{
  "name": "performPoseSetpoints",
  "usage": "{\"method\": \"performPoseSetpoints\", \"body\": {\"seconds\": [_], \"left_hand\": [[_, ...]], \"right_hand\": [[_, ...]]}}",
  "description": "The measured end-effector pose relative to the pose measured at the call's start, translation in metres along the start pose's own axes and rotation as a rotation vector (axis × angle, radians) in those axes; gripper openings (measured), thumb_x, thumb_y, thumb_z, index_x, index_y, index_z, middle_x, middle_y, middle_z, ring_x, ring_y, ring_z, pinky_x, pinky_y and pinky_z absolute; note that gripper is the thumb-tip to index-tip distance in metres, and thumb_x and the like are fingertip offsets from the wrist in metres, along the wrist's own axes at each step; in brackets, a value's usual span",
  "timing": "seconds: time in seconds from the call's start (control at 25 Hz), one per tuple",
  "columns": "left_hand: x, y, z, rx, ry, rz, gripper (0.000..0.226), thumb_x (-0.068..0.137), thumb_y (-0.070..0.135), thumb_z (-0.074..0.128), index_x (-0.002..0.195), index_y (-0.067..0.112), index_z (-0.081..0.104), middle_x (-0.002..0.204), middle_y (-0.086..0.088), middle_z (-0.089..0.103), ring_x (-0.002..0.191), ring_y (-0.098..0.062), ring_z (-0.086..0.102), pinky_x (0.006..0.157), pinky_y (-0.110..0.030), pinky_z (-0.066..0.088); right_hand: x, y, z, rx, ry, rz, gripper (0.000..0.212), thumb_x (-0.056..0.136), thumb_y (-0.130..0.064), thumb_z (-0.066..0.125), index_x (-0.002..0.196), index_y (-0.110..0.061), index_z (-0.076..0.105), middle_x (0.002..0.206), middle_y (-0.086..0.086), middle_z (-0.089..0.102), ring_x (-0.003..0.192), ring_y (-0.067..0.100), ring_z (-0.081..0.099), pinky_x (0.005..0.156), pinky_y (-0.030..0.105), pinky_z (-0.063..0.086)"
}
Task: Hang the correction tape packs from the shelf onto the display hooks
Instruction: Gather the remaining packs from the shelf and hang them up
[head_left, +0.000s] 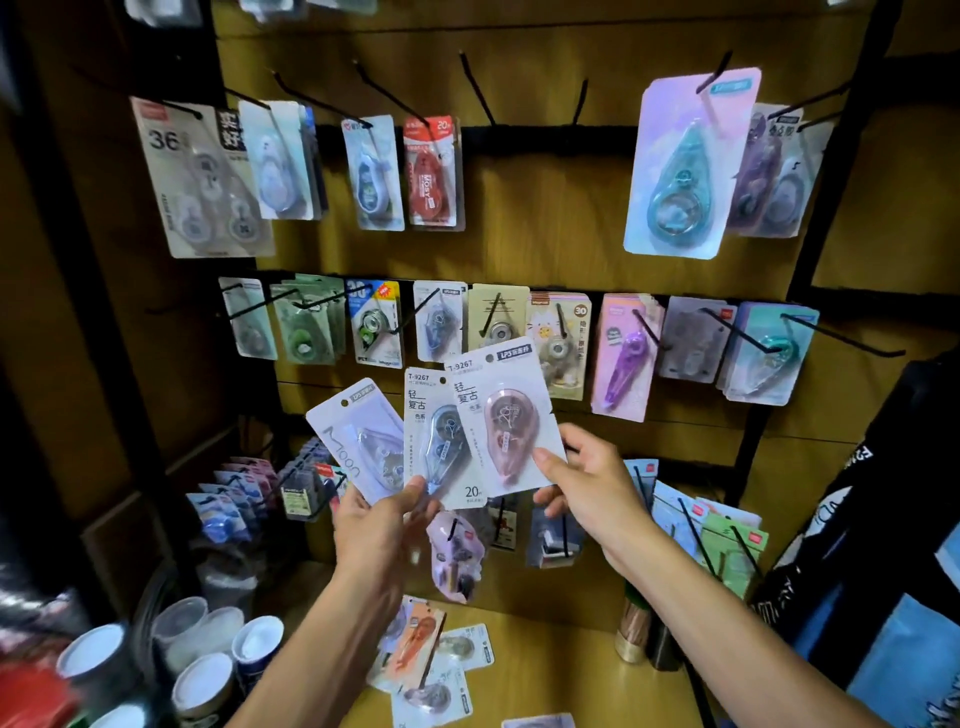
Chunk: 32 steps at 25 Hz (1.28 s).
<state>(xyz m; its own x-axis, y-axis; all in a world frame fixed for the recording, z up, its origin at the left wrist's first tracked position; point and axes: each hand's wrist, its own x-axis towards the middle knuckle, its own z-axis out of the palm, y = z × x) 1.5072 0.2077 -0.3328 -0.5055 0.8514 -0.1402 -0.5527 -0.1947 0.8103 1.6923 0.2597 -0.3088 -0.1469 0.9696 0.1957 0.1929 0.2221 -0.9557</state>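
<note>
Pink-brown pack (506, 421) pinched at lower right corner by right hand (592, 483); left hand (374, 525) grips blue pack (439, 441) and Moon pack (361, 441) fanned. More packs (431, 660) along shelf (571, 670) front edge. Separate one, align punched hole with bare hook (478, 91), slide level.

Dim, warm shop light with soft focus and wide-angle bending

Brightest on the pale card-backed correction tape packs (441, 441) at centre; the left side and the bottom-left white-lidded round tubs (208, 675) sink into dark blur, the black wire display hooks (478, 88) splay outward, and the tall iridescent lilac card (691, 166) catches glare.
</note>
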Motion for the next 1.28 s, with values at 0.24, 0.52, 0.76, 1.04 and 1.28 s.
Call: {"method": "performPoseSetpoints", "body": {"seconds": [0.24, 0.52, 0.76, 1.04, 1.28], "left_hand": [[0.017, 0.034, -0.039, -0.004, 0.067, 0.059, 0.027, 0.088, -0.008, 0.062, 0.110, 0.007, 0.058, 0.099, -0.014, 0.071, 0.073, -0.026, 0.068, 0.055, -0.024, 0.059], [0.036, 0.039, -0.067, -0.012, 0.102, 0.063, 0.026, 0.087, -0.009, 0.063, 0.103, 0.011, 0.058, 0.103, -0.015, 0.071, 0.082, -0.028, 0.071, 0.059, -0.026, 0.058], [0.047, 0.040, -0.072, -0.034, 0.114, 0.062, 0.033, 0.087, -0.010, 0.063, 0.116, 0.006, 0.058, 0.103, -0.014, 0.071, 0.077, -0.024, 0.072, 0.056, -0.024, 0.058], [0.058, 0.047, -0.070, -0.017, 0.118, 0.057, 0.025, 0.087, -0.009, 0.063, 0.098, 0.012, 0.058, 0.097, -0.011, 0.070, 0.075, -0.024, 0.071, 0.060, -0.025, 0.060], [0.069, 0.053, -0.071, -0.010, 0.112, 0.077, 0.027, 0.087, -0.009, 0.063, 0.107, 0.009, 0.058, 0.098, -0.011, 0.071, 0.075, -0.024, 0.071, 0.058, -0.024, 0.059]], "right_hand": [[0.026, -0.038, 0.075, 0.014, -0.032, -0.031, 0.021, 0.099, -0.007, 0.049, 0.116, -0.013, 0.060, 0.100, 0.015, 0.071, 0.052, 0.014, 0.058, 0.045, 0.023, 0.049], [0.034, -0.047, 0.109, -0.033, 0.008, -0.023, 0.013, 0.099, -0.010, 0.052, 0.105, -0.016, 0.061, 0.091, 0.006, 0.071, 0.048, 0.012, 0.059, 0.044, 0.022, 0.050], [0.015, -0.038, 0.113, -0.073, 0.135, -0.194, 0.035, 0.094, -0.011, 0.056, 0.115, -0.036, 0.044, 0.083, 0.005, 0.069, 0.060, 0.022, 0.065, 0.058, 0.046, 0.058], [0.015, -0.039, 0.116, -0.060, 0.137, -0.319, 0.053, 0.096, -0.005, 0.052, 0.114, -0.055, 0.054, 0.073, 0.013, 0.067, 0.051, 0.028, 0.062, 0.050, 0.054, 0.053], [0.015, -0.029, 0.115, -0.076, 0.162, -0.363, 0.049, 0.098, -0.014, 0.052, 0.111, -0.061, 0.056, 0.077, 0.007, 0.069, 0.050, 0.022, 0.064, 0.049, 0.055, 0.053]]}}
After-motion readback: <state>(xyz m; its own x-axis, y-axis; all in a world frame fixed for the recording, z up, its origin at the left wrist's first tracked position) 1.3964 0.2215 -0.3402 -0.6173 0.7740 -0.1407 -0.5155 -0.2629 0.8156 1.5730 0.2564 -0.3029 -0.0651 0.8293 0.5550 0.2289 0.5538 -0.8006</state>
